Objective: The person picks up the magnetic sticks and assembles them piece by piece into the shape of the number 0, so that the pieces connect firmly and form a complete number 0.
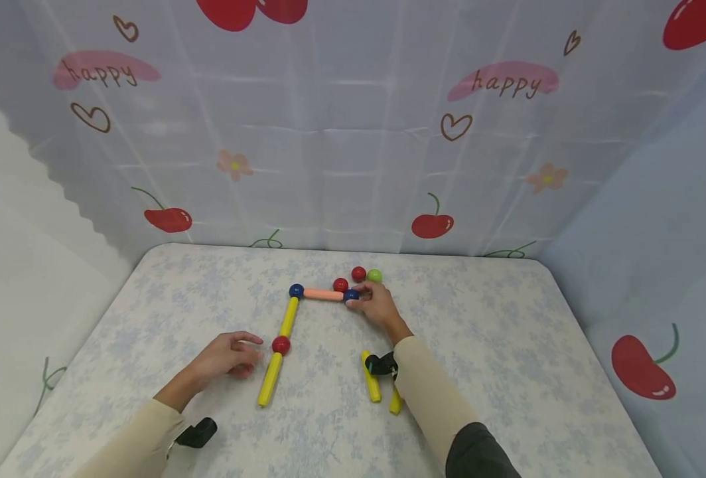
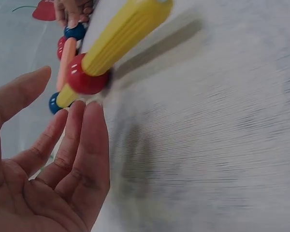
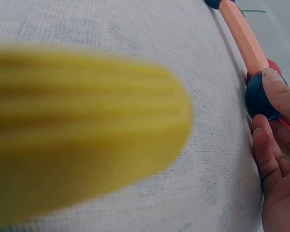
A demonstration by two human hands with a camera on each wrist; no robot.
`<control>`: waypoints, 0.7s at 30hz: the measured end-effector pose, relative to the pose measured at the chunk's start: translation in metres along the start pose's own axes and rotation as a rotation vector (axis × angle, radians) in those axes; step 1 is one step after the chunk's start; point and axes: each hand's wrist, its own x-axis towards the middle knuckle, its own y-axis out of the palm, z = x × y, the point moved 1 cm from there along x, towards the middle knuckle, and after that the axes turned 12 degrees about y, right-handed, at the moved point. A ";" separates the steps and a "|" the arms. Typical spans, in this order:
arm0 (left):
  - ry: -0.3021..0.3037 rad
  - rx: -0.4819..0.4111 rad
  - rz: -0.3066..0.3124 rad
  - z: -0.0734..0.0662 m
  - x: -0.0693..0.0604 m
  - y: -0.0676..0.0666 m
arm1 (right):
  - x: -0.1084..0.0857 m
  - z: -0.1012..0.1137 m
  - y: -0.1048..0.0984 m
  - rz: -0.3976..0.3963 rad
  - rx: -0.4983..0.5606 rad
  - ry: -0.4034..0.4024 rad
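A chain of rods and balls lies on the table. It runs from a yellow rod through a red ball, a second yellow rod and a blue ball to a peach rod. My right hand pinches another blue ball at that rod's right end, thumb on top in the right wrist view. Just left of the red ball is my left hand, fingers loosely bent, thumb apart, holding nothing.
Two loose red balls and a green ball sit behind the right hand. Two yellow rods lie by the right forearm, one partly hidden under the sleeve. A patterned curtain hangs at the table's back edge.
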 end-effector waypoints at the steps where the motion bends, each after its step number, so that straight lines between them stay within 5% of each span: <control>1: 0.012 0.018 -0.007 -0.003 0.003 -0.002 | 0.000 0.000 0.000 0.001 -0.001 0.002; 9: 0.106 0.077 -0.039 -0.038 0.036 -0.013 | 0.000 0.000 0.000 -0.002 0.004 -0.007; 21: 0.263 0.144 0.043 -0.082 0.097 0.003 | 0.000 0.000 -0.001 0.006 0.003 0.021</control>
